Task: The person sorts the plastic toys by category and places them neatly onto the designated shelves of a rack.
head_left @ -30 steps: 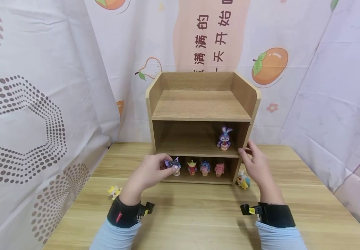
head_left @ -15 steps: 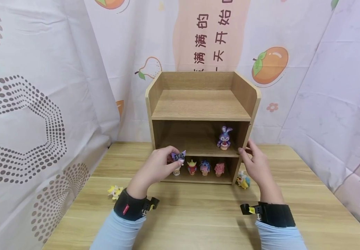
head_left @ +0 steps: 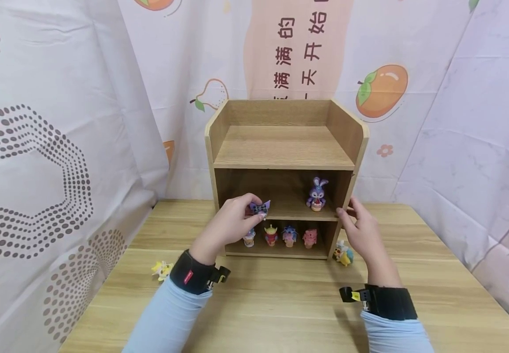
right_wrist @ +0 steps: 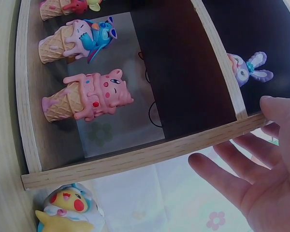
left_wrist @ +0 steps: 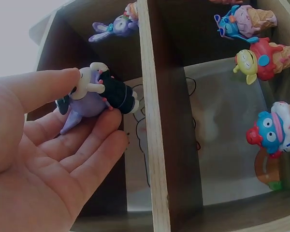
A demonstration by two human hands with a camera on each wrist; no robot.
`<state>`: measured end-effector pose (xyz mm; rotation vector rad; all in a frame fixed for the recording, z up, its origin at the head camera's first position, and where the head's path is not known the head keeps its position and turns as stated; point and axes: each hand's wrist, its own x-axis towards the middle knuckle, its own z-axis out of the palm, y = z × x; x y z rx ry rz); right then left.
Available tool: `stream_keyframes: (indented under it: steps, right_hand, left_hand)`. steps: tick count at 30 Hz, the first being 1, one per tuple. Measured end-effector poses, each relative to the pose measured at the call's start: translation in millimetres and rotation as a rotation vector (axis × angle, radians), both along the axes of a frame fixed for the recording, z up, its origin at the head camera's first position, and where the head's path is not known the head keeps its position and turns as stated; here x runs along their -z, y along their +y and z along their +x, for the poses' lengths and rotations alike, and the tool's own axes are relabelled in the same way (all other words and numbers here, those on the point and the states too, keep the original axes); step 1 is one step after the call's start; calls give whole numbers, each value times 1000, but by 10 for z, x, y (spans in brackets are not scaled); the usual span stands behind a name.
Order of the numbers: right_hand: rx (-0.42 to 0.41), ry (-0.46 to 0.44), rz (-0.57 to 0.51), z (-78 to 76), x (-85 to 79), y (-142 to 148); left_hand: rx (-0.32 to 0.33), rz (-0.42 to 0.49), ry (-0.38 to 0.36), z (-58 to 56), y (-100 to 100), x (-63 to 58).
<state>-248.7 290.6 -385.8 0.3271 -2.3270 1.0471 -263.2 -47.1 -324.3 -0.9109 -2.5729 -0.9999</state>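
My left hand (head_left: 236, 220) pinches a small purple and black figurine (left_wrist: 94, 92) with pointed ears between thumb and fingers. It is at the left front of the middle shelf, tipped sideways in the left wrist view. My right hand (head_left: 362, 230) holds the right side panel of the wooden shelf unit (head_left: 281, 164), thumb at the front edge and fingers along the outer side. A purple rabbit figurine (head_left: 317, 195) stands at the right of the middle shelf. Below stand ice-cream-cone figurines: a blue-faced one (left_wrist: 273, 128), a green-headed one (head_left: 270, 236), a blue-and-pink one (head_left: 290, 236) and a pink one (right_wrist: 94, 96).
A yellow figurine (head_left: 162, 270) lies on the wooden table (head_left: 276, 304) to the left. Another yellow figurine with a white and blue hood (right_wrist: 70, 210) is beside the unit's right foot. A printed cloth (head_left: 184, 54) hangs behind the unit.
My left hand has raised the purple and black figurine from before the bottom shelf, up and rightward to the middle shelf, uncovering the blue-faced cone figurine. My right hand stays put.
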Motion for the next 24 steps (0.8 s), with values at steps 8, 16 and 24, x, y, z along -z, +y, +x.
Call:
stream_keyframes:
  steps: [8, 16, 24]
  right_hand:
    - [1, -8, -4, -3, -3, -4]
    - [-4, -21, 0, -2, -17, -3]
    - [-12, -9, -5, 8, -14, -3]
  left_hand:
    - [-3, -48, -10, -89, 112, -69]
    - [-17, -49, -25, -209, 221, -30]
    - [-28, -57, -31, -301, 347, -19]
